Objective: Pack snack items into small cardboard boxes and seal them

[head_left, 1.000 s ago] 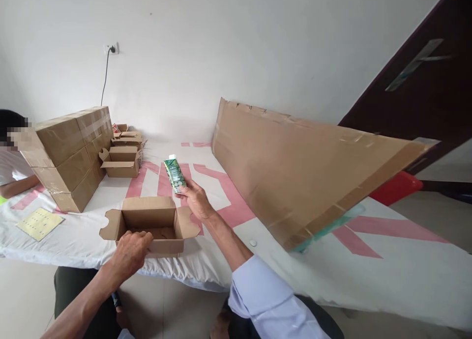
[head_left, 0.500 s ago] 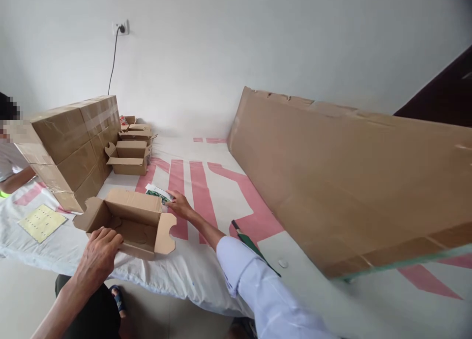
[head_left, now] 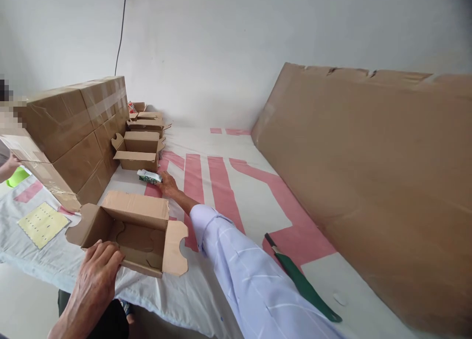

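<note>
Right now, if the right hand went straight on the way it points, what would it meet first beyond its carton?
Probably the nearest small open box, past the carton in the right hand, though depth is unclear.

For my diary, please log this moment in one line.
Left hand: gripping near edge of open box | Right hand: holding carton beyond box | Yellow card: left of box

Soft, diffuse light is filling the scene, catching the tape on the stacked boxes (head_left: 73, 137) at left and leaving mild shadow inside the near open box (head_left: 135, 206). The wall (head_left: 206, 44) is darkening toward its upper right corner. Wide-angle distortion is stretching the large cardboard sheet (head_left: 350, 182) at right, whose surface is looking soft, while blocky pixelation is masking a small patch at far left.
</note>
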`<state>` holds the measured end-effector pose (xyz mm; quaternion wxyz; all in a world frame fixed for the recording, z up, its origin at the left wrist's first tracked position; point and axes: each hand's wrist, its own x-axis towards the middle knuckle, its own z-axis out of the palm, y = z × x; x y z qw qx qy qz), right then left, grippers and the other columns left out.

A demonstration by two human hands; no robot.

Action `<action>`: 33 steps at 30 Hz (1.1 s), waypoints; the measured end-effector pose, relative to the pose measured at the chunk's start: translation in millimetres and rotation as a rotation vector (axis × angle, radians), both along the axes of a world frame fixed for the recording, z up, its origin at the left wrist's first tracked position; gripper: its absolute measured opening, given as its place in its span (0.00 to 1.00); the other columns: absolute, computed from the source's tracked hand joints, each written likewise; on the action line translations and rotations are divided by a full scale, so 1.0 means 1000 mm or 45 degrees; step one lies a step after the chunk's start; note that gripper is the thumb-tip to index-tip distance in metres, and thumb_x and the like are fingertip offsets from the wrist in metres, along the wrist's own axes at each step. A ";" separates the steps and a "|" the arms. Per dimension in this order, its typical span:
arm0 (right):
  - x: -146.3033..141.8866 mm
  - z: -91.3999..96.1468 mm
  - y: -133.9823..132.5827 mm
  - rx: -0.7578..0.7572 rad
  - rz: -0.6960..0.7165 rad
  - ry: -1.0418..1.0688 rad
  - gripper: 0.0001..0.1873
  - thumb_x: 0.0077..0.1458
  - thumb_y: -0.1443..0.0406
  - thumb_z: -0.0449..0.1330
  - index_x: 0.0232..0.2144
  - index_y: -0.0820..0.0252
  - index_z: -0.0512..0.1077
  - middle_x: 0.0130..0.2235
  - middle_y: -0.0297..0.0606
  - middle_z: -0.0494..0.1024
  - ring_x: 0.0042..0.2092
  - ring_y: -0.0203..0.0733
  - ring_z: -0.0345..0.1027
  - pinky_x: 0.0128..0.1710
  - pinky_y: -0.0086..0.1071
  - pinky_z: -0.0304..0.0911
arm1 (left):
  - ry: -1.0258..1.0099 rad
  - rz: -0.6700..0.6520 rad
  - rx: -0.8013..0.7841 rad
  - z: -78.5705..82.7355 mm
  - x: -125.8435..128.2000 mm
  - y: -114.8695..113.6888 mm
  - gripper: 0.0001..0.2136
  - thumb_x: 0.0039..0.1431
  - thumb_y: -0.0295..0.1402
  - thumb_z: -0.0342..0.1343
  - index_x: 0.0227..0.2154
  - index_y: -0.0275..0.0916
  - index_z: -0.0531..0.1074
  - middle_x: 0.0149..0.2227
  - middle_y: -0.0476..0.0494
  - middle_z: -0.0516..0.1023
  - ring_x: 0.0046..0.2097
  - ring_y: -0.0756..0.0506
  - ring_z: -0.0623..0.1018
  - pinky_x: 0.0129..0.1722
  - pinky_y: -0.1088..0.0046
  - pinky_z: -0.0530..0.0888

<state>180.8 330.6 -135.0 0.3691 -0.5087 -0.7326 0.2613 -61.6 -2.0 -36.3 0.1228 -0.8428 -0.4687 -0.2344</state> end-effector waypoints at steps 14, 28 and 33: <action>-0.049 -0.018 0.054 -0.030 -0.137 0.060 0.32 0.60 0.71 0.62 0.66 0.61 0.67 0.67 0.54 0.73 0.69 0.56 0.65 0.70 0.49 0.61 | -0.078 0.014 -0.043 0.000 0.008 -0.005 0.16 0.71 0.17 0.46 0.47 0.44 0.73 0.43 0.44 0.83 0.50 0.40 0.81 0.64 0.54 0.69; 0.085 0.024 -0.082 -0.179 0.008 0.181 0.20 0.56 0.54 0.68 0.48 0.57 0.81 0.45 0.43 0.84 0.48 0.54 0.77 0.48 0.41 0.73 | 0.042 -0.151 -0.236 -0.008 0.076 0.004 0.15 0.68 0.18 0.46 0.35 0.43 0.72 0.37 0.44 0.78 0.44 0.40 0.78 0.61 0.54 0.72; 0.182 0.042 -0.163 -0.291 -0.174 0.423 0.19 0.54 0.48 0.68 0.43 0.50 0.83 0.40 0.39 0.85 0.45 0.54 0.79 0.42 0.40 0.74 | 0.279 -0.264 -0.222 0.033 0.107 0.035 0.13 0.68 0.17 0.51 0.36 0.42 0.74 0.39 0.42 0.80 0.45 0.39 0.77 0.59 0.56 0.71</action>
